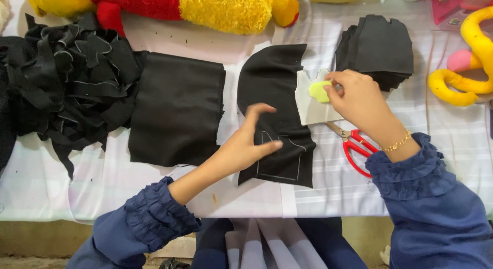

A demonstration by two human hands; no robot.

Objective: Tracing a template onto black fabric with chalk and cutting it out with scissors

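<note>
My left hand lies flat on a black fabric piece in the middle of the table, fingers spread, beside a chalk outline drawn on it. My right hand pinches a small yellow-green chalk piece and holds a pale cardboard template against the fabric's right edge. Both sleeves are dark blue with gathered cuffs.
Red-handled scissors lie under my right wrist. A folded black cloth sits left of centre, a heap of black offcuts far left, a stack of cut black pieces at back right. Plush toys line the far edge, with yellow plush pieces at right.
</note>
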